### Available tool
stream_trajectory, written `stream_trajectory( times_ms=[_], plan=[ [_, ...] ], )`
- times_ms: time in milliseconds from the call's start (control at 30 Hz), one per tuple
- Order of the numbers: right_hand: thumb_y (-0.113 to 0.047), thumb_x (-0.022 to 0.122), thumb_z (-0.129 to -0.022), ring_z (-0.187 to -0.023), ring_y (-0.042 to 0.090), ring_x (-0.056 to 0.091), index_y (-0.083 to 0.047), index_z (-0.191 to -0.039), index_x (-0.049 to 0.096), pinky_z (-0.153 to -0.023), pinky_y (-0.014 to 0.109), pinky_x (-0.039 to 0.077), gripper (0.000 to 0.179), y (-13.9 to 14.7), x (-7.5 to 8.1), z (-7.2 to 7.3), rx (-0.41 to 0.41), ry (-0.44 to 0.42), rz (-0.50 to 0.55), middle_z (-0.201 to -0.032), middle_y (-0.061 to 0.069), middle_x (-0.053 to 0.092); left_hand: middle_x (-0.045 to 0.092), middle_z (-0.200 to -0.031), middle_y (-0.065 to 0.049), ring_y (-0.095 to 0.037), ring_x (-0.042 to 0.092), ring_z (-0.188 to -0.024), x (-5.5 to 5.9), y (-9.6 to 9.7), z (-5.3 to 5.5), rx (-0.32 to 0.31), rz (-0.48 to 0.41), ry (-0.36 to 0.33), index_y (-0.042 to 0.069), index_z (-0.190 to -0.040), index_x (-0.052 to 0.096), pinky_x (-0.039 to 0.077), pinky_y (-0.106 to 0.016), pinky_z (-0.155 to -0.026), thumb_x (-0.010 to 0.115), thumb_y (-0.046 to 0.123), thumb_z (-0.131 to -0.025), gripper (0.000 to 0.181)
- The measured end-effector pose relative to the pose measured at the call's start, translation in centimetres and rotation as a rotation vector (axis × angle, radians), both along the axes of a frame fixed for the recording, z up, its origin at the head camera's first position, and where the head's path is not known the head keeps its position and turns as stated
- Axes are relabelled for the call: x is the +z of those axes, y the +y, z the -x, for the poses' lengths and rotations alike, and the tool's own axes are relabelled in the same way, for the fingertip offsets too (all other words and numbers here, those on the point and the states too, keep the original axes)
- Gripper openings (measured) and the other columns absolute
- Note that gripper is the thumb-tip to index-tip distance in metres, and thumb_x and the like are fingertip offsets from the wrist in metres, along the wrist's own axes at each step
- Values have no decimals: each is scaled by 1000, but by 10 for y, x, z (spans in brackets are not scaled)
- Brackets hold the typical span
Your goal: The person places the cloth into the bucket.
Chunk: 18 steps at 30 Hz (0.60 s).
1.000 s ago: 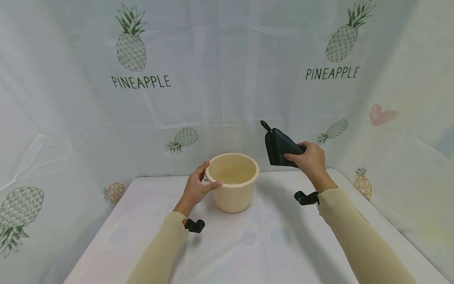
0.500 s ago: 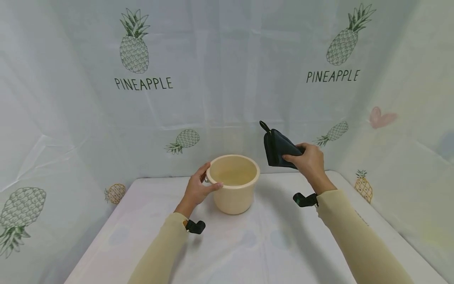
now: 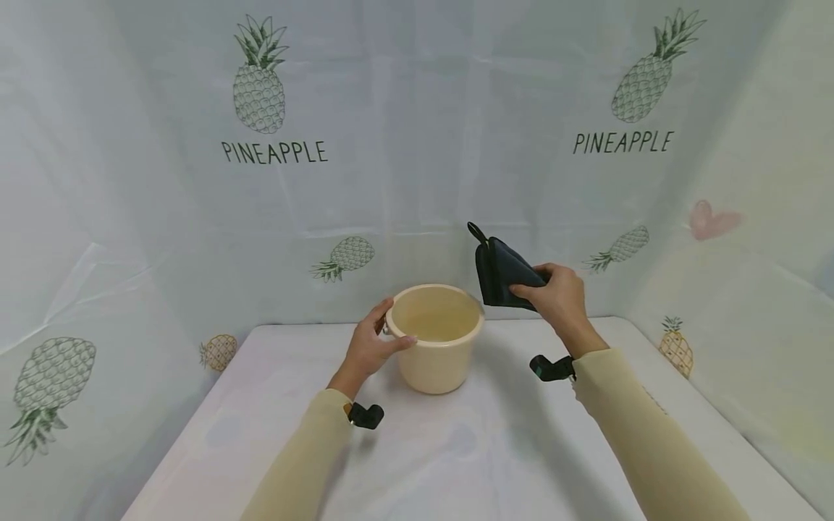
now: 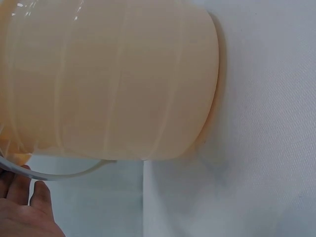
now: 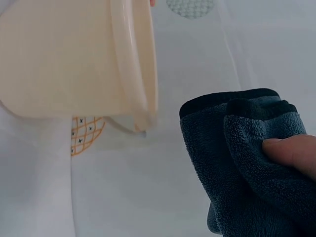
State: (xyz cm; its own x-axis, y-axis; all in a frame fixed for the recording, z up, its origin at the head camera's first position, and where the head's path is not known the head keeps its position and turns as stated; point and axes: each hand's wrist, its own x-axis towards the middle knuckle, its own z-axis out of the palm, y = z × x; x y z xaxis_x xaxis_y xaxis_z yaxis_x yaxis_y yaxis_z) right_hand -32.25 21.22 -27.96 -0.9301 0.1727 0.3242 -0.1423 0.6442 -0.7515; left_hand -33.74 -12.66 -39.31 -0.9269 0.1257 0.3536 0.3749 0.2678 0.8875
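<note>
A cream plastic bucket (image 3: 435,367) stands upright on the white-covered table. My left hand (image 3: 368,350) holds it by the left side of the rim, the thumb lying along the front. In the left wrist view, the bucket's thin wire handle (image 4: 74,175) hangs down beside my fingers (image 4: 41,195). My right hand (image 3: 562,295) pinches a folded dark blue towel (image 3: 504,276), raised above the table to the right of the bucket. The towel's hanging loop sticks up at its far corner. In the right wrist view, my thumb (image 5: 295,153) presses on the plush towel folds.
A pale curtain (image 3: 417,145) printed with pineapples rises behind the table and along both sides. The table's back edge (image 3: 313,324) runs just behind the bucket. Small dark cameras (image 3: 365,415) are strapped to both wrists.
My right hand has brought the towel slightly left, closer to the bucket's rim. The head view has turned a little left. My left hand keeps its hold on the bucket.
</note>
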Motion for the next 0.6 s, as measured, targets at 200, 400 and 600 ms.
stream_trajectory(
  times_ms=[200, 400, 600],
  plan=[
    [-27, 80, -93, -117, 46, 62, 6, -142, 58, -97, 57, 58, 63, -13, 1, 2, 26, -10, 15, -133, 30, 62, 31, -171, -7, -31, 29, -157, 0, 0, -1, 6, -12, -13, 9, -165, 34, 26, -47, -128, 92, 28, -83, 102],
    [-25, 80, -93, -117, 45, 62, 5, -141, 59, -98, 56, 58, 61, -30, 0, 5, 50, -20, 35, -133, 28, 63, 32, -170, -8, -32, 31, -156, 1, 0, -3, 9, -18, -19, 10, -165, 35, 27, -47, -128, 91, 25, -83, 101],
    [-26, 81, -92, -117, 44, 63, 5, -139, 60, -100, 54, 58, 60, -46, 0, 8, 92, -17, 49, -131, 27, 64, 33, -170, -8, -32, 31, -156, 2, 2, -3, 36, 4, -27, 10, -165, 35, 28, -47, -127, 92, 29, -83, 101]
  ],
)
